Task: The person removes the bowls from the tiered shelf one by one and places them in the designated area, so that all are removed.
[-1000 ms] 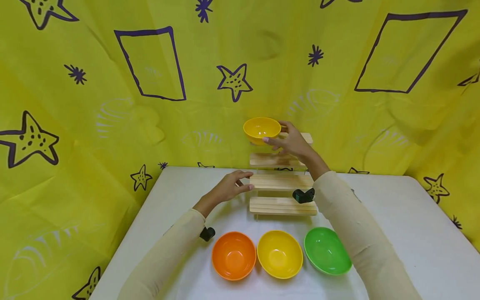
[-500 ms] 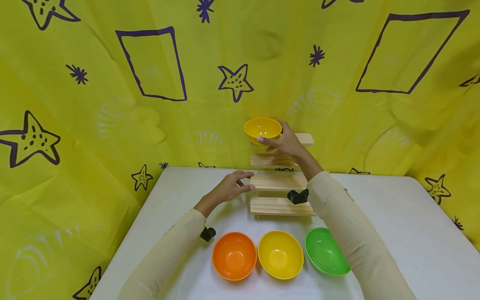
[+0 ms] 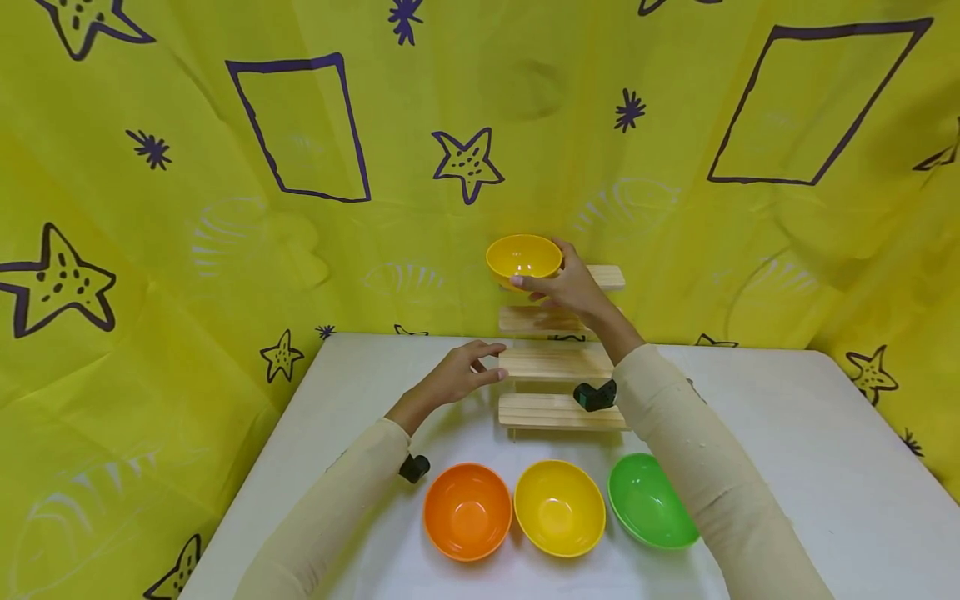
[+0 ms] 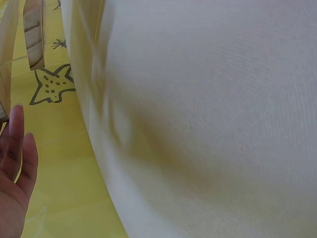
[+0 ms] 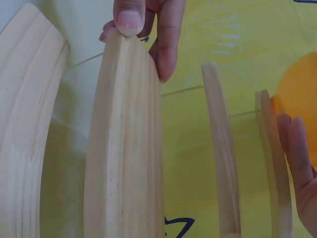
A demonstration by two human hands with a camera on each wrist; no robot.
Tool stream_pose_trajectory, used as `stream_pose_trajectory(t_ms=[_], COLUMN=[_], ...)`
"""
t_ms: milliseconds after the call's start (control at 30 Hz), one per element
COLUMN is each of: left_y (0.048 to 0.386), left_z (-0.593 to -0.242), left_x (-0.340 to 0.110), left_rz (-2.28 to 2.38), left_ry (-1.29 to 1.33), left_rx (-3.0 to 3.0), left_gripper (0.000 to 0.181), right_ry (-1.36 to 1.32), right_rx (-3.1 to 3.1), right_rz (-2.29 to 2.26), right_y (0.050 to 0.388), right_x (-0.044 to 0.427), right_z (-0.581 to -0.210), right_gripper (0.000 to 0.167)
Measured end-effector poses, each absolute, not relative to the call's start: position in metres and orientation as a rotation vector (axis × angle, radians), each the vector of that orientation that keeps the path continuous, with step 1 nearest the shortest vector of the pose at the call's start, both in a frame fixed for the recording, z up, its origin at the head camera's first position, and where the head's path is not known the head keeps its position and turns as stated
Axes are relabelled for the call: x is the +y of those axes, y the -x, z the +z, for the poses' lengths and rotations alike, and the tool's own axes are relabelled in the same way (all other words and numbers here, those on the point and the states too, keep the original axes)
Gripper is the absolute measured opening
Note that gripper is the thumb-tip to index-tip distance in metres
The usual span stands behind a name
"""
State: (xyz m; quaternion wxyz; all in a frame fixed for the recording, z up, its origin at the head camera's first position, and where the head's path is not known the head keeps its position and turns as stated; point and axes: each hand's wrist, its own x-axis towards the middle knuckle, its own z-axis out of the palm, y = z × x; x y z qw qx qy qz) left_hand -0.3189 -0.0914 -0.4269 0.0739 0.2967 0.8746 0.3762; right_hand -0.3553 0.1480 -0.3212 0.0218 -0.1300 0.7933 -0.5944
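A small yellow bowl [image 3: 522, 257] is upright at the left part of the top tier of a wooden stepped stand [image 3: 557, 364]. My right hand [image 3: 572, 292] holds this bowl from its right side, thumb across the front and fingers by the rim. In the right wrist view the bowl [image 5: 299, 106] appears orange beside the top board. My left hand [image 3: 459, 372] grips the left end of the second board from the bottom. The right wrist view shows that thumb on the board's edge, with fingers behind. Whether the bowl's base touches the top board is hidden.
Three larger bowls stand in a row before the stand: orange [image 3: 468, 512], yellow [image 3: 559, 509] and green [image 3: 651, 502], the last partly covered by my right sleeve. A white table [image 3: 780, 433] lies beneath. Yellow patterned cloth [image 3: 420, 108] hangs close behind the stand.
Over the last second my right hand shifts slightly left and its thumb slides further along the front of the small bowl. The bowl and my left hand stay in place.
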Motion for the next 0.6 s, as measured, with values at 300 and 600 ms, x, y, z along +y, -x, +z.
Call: stream_pose_trajectory(t_ms=[300,600], left_y=[0.319,0.318], left_z=[-0.426,-0.426], left_x=[-0.09,-0.09], left_rz=[1.122,1.121], left_ry=[-0.886,-0.88], left_rx=[2.63,2.634], left_gripper=[0.055,0.055], right_ry=[0.404,0.395], right_rx=[2.433,2.434], right_rz=[-1.874,-1.873], right_y=[0.347,0.344], right_x=[0.151,0.155], right_z=[-0.319,-0.32], right_gripper=[0.105,0.102])
